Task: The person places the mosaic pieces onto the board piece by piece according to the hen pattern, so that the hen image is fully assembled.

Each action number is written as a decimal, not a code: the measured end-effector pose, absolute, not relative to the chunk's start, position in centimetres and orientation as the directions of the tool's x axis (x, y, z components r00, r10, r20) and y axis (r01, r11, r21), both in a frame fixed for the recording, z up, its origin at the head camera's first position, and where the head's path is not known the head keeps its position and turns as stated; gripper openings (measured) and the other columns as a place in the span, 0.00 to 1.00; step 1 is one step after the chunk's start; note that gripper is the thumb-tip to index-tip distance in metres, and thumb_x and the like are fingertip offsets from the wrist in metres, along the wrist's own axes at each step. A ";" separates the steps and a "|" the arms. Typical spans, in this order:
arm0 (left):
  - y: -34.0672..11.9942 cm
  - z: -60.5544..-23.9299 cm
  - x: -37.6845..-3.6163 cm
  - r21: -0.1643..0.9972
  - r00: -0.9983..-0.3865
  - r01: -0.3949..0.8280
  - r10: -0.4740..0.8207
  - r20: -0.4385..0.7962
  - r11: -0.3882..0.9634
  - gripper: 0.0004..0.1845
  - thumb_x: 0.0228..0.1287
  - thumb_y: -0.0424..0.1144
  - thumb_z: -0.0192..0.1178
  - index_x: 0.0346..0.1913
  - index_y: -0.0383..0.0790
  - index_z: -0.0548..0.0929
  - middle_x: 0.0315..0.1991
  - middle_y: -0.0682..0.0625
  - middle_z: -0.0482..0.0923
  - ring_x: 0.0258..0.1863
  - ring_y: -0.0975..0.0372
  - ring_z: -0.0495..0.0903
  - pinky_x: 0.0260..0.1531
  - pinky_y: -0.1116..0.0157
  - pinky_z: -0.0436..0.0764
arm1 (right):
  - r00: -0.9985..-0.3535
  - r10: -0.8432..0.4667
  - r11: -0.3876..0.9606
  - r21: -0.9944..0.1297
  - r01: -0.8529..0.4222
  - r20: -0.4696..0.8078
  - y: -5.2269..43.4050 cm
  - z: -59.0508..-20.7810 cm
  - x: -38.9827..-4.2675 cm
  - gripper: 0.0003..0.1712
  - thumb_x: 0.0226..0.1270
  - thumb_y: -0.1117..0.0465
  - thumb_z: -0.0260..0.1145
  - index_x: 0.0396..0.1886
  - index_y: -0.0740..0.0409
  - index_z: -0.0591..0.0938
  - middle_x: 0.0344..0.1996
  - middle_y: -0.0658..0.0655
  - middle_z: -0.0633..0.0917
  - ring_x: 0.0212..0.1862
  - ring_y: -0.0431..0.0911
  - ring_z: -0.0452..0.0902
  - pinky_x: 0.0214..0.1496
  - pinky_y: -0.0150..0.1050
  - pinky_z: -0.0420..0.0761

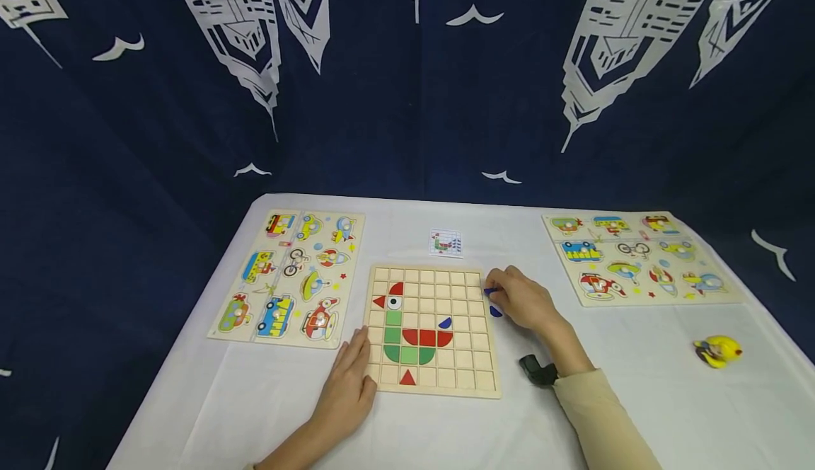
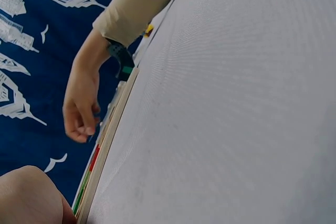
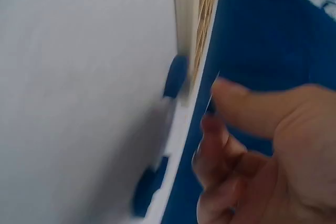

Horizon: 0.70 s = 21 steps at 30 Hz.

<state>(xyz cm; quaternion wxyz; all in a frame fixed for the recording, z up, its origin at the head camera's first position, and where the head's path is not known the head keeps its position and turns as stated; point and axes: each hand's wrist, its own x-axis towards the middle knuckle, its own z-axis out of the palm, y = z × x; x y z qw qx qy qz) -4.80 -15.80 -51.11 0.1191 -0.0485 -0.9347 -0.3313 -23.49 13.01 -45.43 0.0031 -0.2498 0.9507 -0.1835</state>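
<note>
A wooden grid board [image 1: 474, 378] lies at the middle of the white table, with red, green and blue pieces set in it as a bird shape. My left hand [image 1: 358, 346] lies flat on the table, fingers straight against the board's left edge. At the board's right edge, my right hand [image 1: 493, 291] pinches a small blue piece [image 1: 488, 291] between thumb and fingers. Another blue piece [image 1: 496, 311] lies on the cloth just under that hand. The right wrist view is blurred and shows blue pieces [image 3: 176, 74] beside the board edge [image 3: 185, 19]. The left wrist view shows my right hand [image 2: 84, 127] over the board edge [image 2: 107, 140].
A small picture card [image 1: 446, 243] sits behind the board. Vehicle peg puzzles lie at the left [image 1: 293, 275] and the right [image 1: 639, 258]. A yellow toy [image 1: 718, 350] sits near the right table edge. A dark blue printed curtain hangs behind.
</note>
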 end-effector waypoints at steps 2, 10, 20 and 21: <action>-15.8 -51.2 -4.8 0.607 -0.966 0.170 0.009 0.259 0.776 0.31 0.57 0.26 0.54 0.65 0.18 0.66 0.74 0.37 0.59 0.75 0.47 0.57 0.76 0.58 0.46 | -0.833 -0.541 0.761 -0.356 -0.542 0.111 12.3 -45.1 -23.1 0.06 0.64 0.64 0.66 0.39 0.49 0.80 0.32 0.50 0.77 0.30 0.41 0.70 0.30 0.36 0.71; -15.8 -51.1 -4.8 0.598 -0.964 0.173 0.011 0.265 0.782 0.31 0.57 0.26 0.54 0.65 0.18 0.67 0.74 0.37 0.59 0.74 0.46 0.58 0.76 0.58 0.47 | -0.711 -0.698 0.650 -0.336 -0.681 0.091 9.8 -44.9 -22.4 0.08 0.60 0.66 0.69 0.35 0.48 0.80 0.31 0.48 0.76 0.30 0.39 0.67 0.30 0.33 0.69; -15.9 -51.1 -4.8 0.590 -0.964 0.175 0.016 0.265 0.788 0.30 0.57 0.26 0.54 0.65 0.18 0.68 0.74 0.37 0.60 0.74 0.46 0.58 0.73 0.50 0.53 | -0.778 -0.622 0.685 -0.420 -0.595 0.088 10.8 -44.5 -22.5 0.09 0.60 0.67 0.68 0.40 0.55 0.85 0.33 0.50 0.81 0.34 0.41 0.73 0.37 0.38 0.76; -16.0 -51.1 -4.8 0.591 -0.965 0.174 0.016 0.264 0.788 0.30 0.57 0.26 0.54 0.65 0.18 0.68 0.74 0.37 0.60 0.74 0.46 0.58 0.74 0.51 0.53 | -0.796 -0.597 0.693 -0.434 -0.576 0.103 11.3 -44.4 -22.5 0.09 0.60 0.68 0.68 0.40 0.57 0.85 0.33 0.51 0.81 0.34 0.42 0.74 0.37 0.39 0.76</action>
